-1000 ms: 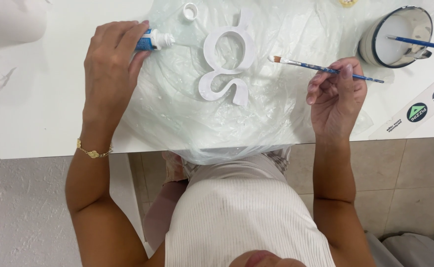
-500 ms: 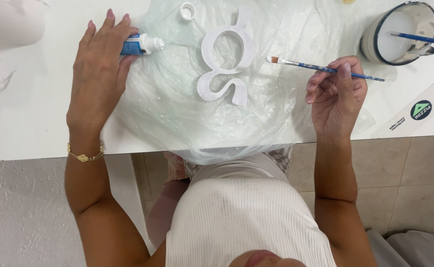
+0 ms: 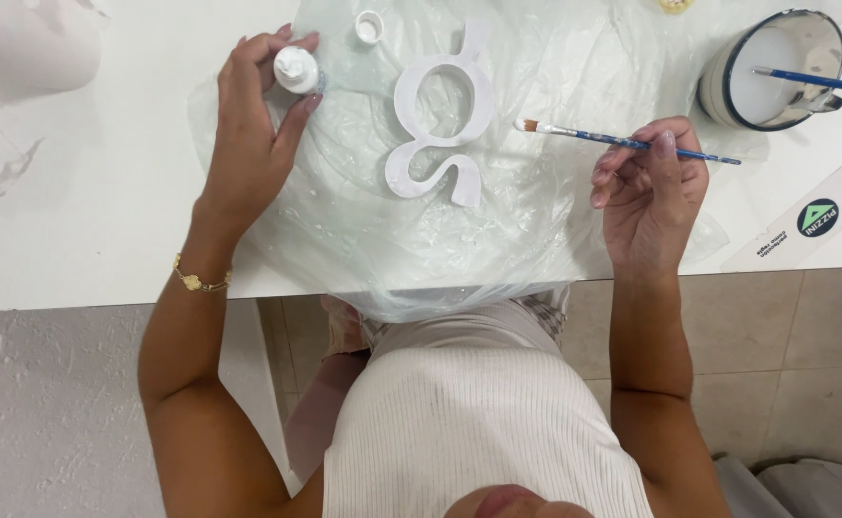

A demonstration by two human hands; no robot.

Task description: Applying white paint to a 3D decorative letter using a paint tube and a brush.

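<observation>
My left hand (image 3: 248,144) grips a small paint bottle (image 3: 297,69), standing upright with its open white top facing the camera. Its white cap (image 3: 370,26) lies loose just to the right. A flat white curly letter shape (image 3: 443,120) rests on a clear plastic sheet (image 3: 344,221) in the middle of the white table (image 3: 75,240). My right hand (image 3: 649,192) holds a thin blue-handled brush (image 3: 622,142), bristles pointing left, close to the shape's right side but not touching it.
A white enamel mug (image 3: 774,69) with a dark rim stands at the back right, a second blue brush (image 3: 819,81) resting in it. A white paper strip (image 3: 819,216) lies at the right edge. A white object (image 3: 18,48) sits at the back left.
My left hand has turned the paint bottle from lying on its side to upright and shifted its grip around it. The right hand and brush have barely moved.
</observation>
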